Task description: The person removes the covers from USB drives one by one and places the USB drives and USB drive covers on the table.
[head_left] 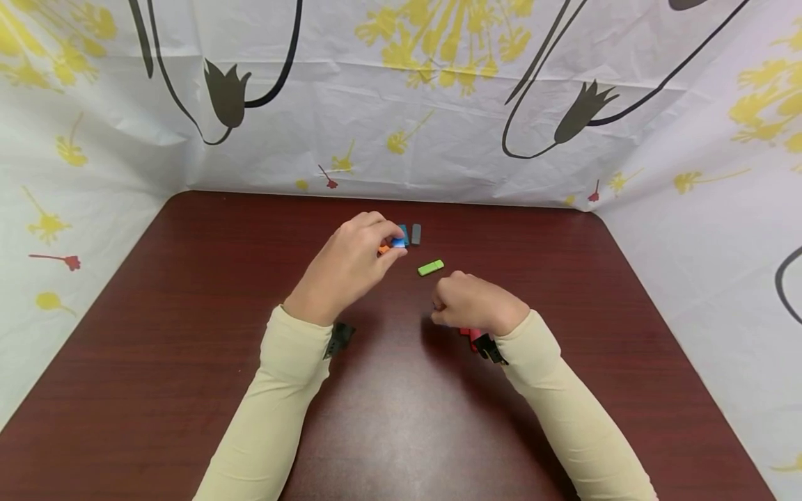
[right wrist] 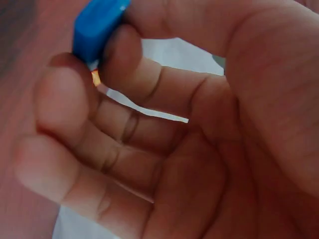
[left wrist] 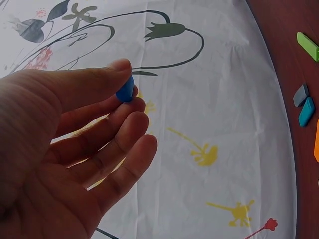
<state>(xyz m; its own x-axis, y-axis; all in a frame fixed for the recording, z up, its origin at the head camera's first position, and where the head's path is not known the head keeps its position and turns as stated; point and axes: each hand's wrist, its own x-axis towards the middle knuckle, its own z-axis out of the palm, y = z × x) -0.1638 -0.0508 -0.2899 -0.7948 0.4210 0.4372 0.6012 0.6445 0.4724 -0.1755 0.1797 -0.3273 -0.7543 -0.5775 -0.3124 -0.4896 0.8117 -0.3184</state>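
Note:
Between thumb and forefinger, my left hand (head_left: 354, 261) pinches a small rounded blue piece (left wrist: 125, 91); its other fingers are loosely bent. It is raised over the far middle of the table. My right hand (head_left: 473, 303), lower and to the right, holds a blue block-like stick (right wrist: 97, 27) at the fingertips, thumb against one side. Its other fingers curl inward, and part of the stick is hidden by them. The two blue things are apart. Nearest to both hands on the table lies a lime green stick (head_left: 430, 268) with a seam across it.
Beyond the left hand lie a grey piece (head_left: 416, 234), a teal piece (head_left: 405, 233) and an orange piece (head_left: 384, 249), partly hidden. Red pieces (head_left: 473, 339) lie under the right wrist. The dark red table (head_left: 188, 299) meets patterned white cloth (head_left: 313, 149) at its back and sides.

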